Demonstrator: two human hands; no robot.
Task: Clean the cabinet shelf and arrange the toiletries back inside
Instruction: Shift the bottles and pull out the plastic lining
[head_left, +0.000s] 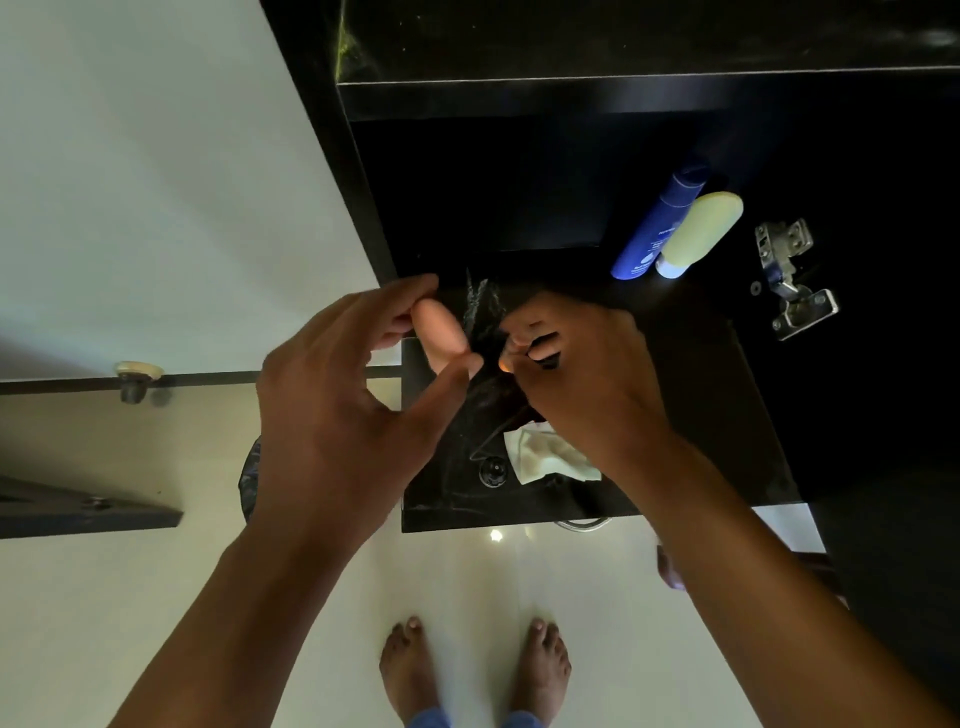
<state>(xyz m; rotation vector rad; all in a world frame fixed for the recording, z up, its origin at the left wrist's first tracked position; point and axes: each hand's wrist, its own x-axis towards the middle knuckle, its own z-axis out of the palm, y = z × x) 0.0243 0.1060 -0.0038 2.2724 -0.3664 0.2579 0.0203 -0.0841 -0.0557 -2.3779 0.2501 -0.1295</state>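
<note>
My left hand (343, 395) pinches a peach-coloured oval object (441, 330) between fingertips and thumb, held over the front of the black cabinet shelf (727, 374). My right hand (576, 374) is beside it, fingers closed on a small dark thing I cannot make out. A crumpled clear plastic wrap (483, 301) shows between the hands. Further back on the right of the shelf stand a blue bottle (657, 223) and a pale yellow bottle (698, 231), touching each other. A white cloth (545, 457) lies on the dark surface under my right wrist.
A metal door hinge (789, 275) is fixed to the cabinet's right wall. A dark round cap (492, 472) sits by the cloth. A black shelf edge (88, 512) and a wall peg (136, 382) are at left. My bare feet stand on the white floor (467, 582).
</note>
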